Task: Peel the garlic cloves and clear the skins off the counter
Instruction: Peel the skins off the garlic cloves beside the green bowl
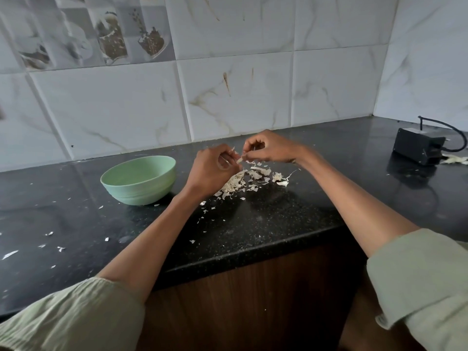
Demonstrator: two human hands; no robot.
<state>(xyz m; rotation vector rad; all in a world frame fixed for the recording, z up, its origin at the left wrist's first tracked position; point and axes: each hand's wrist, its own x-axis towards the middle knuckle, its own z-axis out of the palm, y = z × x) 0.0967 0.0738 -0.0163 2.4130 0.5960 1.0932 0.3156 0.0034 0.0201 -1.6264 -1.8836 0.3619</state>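
- A small pale clove [239, 160] is held above the counter [266, 219], between the 2 hands, its papery skin partly lifted.
- The left hand [214, 171] is seen with fingers curled, pinching the clove's near end; a thin sliver of skin juts up from its fingertips.
- The right hand [268, 149] is seen with fingers curled tight, thumb and forefinger nipping the clove's other end.
- A loose heap of skins [240, 182], dry, flaky and off-white, is spread on the counter directly beneath the hands; curled strips and a stringy stem lie at its right edge.
- Smaller flakes [49, 233] are scattered across the counter to the left and toward the front edge.
- The counter is made of polished black stone, speckled and glossy, with a rounded front edge over brown wood-grain panelling.
- A round mint-green bowl [138, 179], matt with ribbed sides, stands just left of the left hand; its contents cannot be told.
- A boxy black device [417, 148] with a cable sits far right, more skins beside it.
- Glossy marble-veined tiles [240, 97] form the wall behind.
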